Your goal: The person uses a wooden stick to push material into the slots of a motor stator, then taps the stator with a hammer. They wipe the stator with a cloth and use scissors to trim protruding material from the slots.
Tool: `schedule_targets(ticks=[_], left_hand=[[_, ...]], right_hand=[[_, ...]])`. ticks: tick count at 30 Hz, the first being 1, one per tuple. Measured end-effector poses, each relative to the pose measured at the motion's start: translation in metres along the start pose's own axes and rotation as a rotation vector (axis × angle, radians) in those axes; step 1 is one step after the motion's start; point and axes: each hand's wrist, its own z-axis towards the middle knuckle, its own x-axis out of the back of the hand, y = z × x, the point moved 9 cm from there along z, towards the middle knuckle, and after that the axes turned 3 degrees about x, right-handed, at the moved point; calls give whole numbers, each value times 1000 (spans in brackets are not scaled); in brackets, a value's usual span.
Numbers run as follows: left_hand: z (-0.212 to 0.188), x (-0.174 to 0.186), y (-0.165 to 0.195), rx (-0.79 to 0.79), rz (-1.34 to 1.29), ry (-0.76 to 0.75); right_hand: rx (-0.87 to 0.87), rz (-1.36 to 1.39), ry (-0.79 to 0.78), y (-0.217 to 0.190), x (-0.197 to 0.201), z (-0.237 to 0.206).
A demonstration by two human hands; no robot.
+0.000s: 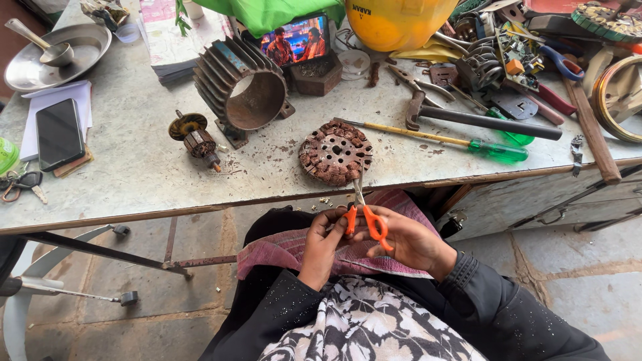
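The right hand (411, 242) grips orange-handled scissors (364, 215), fingers through the loops, blades pointing up toward the near desk (134, 167) edge. The left hand (322, 242) is curled beside it, fingertips touching the scissors' left handle. Both hands hover above a pink cloth (281, 251) on the lap. Just beyond the blade tips, a round copper-wound stator (336, 152) lies on the desk, with a green-handled screwdriver (455, 142) to its right
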Motion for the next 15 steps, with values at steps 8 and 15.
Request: schedule_targets(ticks=[8, 15], left_hand=[[3, -6, 8, -59, 124, -45], [-25, -17, 118, -280, 1010, 77]], right_hand=[[-20, -70, 67, 7, 13, 9], [-53, -157, 68, 0, -2, 8]])
